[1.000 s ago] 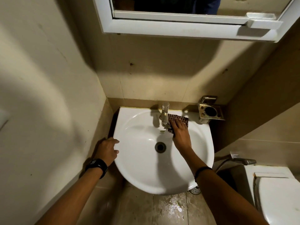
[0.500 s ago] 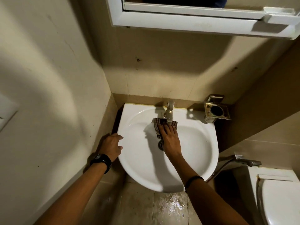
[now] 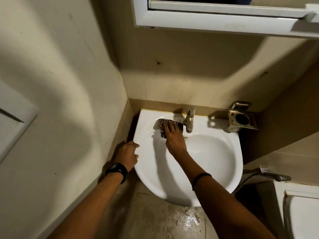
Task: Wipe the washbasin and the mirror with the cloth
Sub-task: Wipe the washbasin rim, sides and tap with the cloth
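A: Step? Quick.

B: Basin wipe, not the mirror yet. Right hand is pressing the cloth flat on the back-left ledge of the washbasin, just left of the tap.

A: Grip state?

B: Right grip: fingers spread, palm down, pinning the cloth against the porcelain, more a flat press than a pinch. Left hand is curled over the basin's left rim, empty, looks like bracing.

A: Cloth looks like?

B: Small, dark checked, bunched up under the fingers, edges poking out at the far side and left. Soft and thin by my guess, so likely to fold over when it drags.

A: Basin?

B: White, glossy, rounded front, set in the corner against the walls. Yellowish mark near the tap base, by the hand. The drain is hidden by the forearm.

A: Next?

B: My guess: sweep along the rim and into the bowl, working around the tap base without snagging. Then lift to the mirror. Only its bottom strip and white frame show at the top edge, so it needs a reach up.

A: Risks?

B: The floor under the basin is wet and shiny. Slip hazard, I'd say.
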